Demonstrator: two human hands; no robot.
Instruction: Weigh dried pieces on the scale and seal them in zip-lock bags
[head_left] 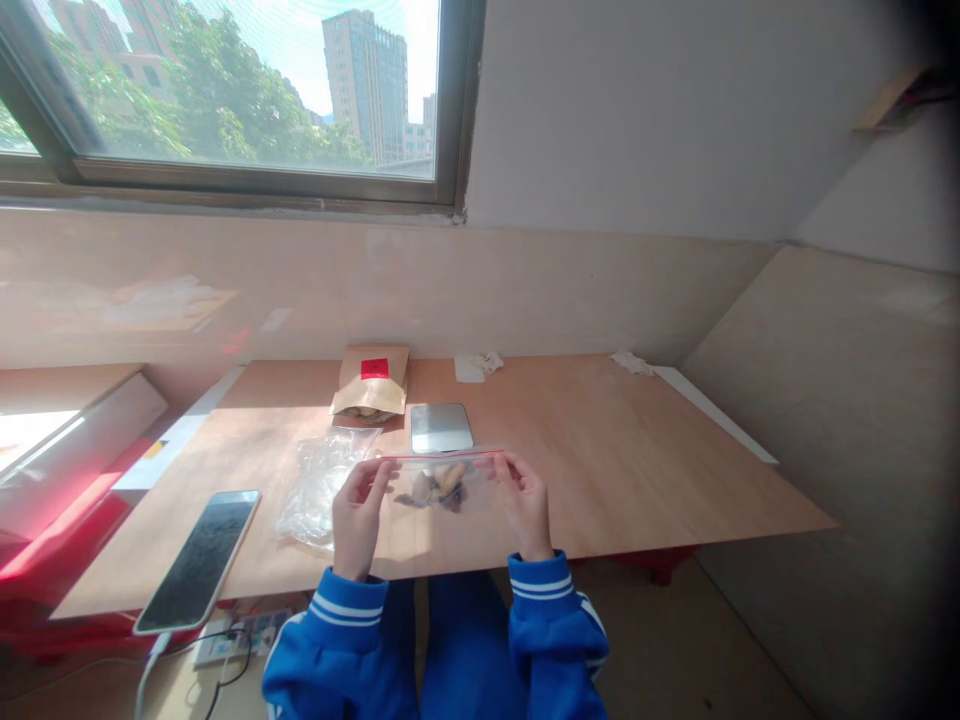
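Note:
I hold a clear zip bag with a red seal strip up in front of me over the wooden table. My left hand pinches its left top corner and my right hand pinches the right top corner. Several small brown and dark pieces sit in the bottom of the bag. Both wrists show blue sleeves with white stripes.
A pile of empty clear bags lies left of my hands. Behind are a small silver scale and a brown paper pouch with a red label. A phone lies on the left edge, cable hanging down. Crumpled tissues rest by the wall.

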